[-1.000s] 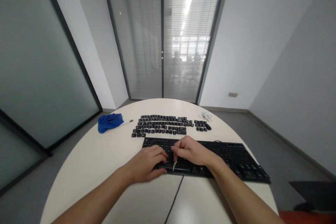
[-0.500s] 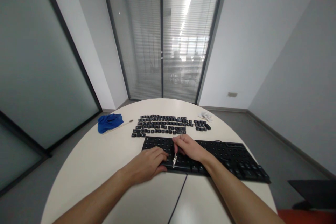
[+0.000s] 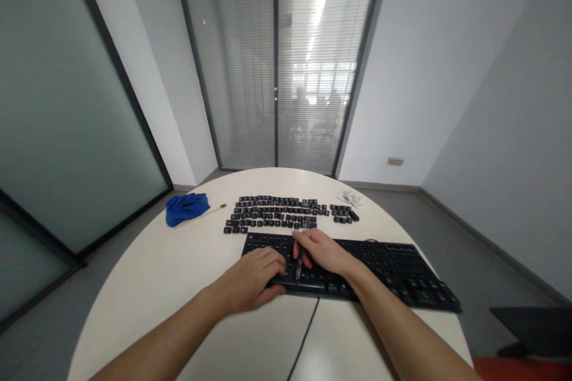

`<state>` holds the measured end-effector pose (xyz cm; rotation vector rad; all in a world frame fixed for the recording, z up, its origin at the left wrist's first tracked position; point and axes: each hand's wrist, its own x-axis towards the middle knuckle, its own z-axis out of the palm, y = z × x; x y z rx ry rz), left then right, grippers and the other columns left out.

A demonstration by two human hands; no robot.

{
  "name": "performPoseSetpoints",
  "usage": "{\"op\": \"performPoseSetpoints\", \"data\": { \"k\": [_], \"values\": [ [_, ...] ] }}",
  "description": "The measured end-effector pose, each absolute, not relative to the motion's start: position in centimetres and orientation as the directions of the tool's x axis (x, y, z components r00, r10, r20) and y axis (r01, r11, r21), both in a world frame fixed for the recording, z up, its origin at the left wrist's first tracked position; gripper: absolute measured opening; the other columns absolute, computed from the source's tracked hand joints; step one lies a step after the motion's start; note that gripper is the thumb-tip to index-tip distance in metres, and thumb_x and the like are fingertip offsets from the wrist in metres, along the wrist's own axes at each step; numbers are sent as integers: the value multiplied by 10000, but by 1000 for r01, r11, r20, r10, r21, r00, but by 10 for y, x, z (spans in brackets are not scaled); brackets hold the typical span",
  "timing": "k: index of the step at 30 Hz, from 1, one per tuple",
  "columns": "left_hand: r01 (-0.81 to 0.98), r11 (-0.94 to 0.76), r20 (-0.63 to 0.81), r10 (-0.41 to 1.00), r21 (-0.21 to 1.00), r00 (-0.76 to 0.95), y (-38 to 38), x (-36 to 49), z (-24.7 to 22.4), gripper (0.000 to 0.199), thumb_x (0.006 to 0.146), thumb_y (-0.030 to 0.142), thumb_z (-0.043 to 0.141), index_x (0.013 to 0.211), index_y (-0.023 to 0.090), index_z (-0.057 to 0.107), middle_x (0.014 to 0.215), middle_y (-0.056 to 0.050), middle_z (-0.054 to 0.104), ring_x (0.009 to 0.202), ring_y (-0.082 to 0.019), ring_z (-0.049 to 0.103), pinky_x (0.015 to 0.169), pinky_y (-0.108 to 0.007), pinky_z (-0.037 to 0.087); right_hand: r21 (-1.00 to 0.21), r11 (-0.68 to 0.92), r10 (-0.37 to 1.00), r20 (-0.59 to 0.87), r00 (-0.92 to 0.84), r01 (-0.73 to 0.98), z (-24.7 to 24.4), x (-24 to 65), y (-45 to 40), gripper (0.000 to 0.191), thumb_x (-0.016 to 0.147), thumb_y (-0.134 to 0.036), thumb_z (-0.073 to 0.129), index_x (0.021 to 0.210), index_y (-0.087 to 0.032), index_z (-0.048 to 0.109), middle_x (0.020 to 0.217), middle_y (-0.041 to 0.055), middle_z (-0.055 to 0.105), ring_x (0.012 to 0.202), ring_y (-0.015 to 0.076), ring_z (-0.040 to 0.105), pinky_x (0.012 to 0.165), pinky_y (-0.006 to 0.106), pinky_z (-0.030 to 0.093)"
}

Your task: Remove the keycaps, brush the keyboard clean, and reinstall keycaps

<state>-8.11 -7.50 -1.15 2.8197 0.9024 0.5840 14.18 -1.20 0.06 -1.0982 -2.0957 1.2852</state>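
A black keyboard lies across the table, with many of its keycaps off on the left side. My left hand grips its front left part, thumb along the front edge and fingers bent over the top. Pinched in my right hand is a slim metal tool, its lower end down at the keyboard's lower rows. Thin wire-like parts of it show above the fingers; its exact kind is unclear. Loose black keycaps stand in rows behind the keyboard.
A blue cloth lies at the left, beside a thin brush. At the far right sit crumpled white pieces and a smaller group of keycaps. A dark cable runs along the tabletop towards me.
The metal tool has turned slightly in my right hand and looks darker, its lower end a little higher. My left hand is almost still.
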Motion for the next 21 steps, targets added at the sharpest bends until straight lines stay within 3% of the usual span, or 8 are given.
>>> {"op": "performPoseSetpoints", "data": {
  "k": [6, 12, 21],
  "values": [
    [523, -813, 319, 581, 254, 748, -75, -82, -12, 128, 924, 233, 625, 1029, 190, 564, 1109, -77, 628, 1028, -245, 557, 913, -391, 462, -852, 224, 889, -20, -457, 474, -6, 134, -13, 429, 999, -554, 425, 822, -186, 554, 540, -30, 631, 392, 101, 552, 430, 196, 405],
    [531, -814, 305, 581, 237, 755, -75, -81, -12, 127, 928, 232, 623, 1018, 187, 544, 1109, -73, 630, 1028, -247, 545, 923, -397, 454, -889, 132, 865, -112, -489, 438, -5, 136, -14, 370, 1004, -485, 415, 805, -188, 509, 525, -24, 623, 390, 115, 589, 357, 177, 387],
    [532, -822, 304, 570, 204, 763, -76, -81, -14, 146, 933, 227, 628, 1030, 181, 529, 1109, -77, 634, 1023, -256, 545, 906, -401, 462, -863, 82, 876, -176, -449, 498, -10, 130, -9, 357, 983, -322, 391, 684, -180, 527, 508, 9, 649, 414, 115, 604, 417, 184, 433]
  ]
}}
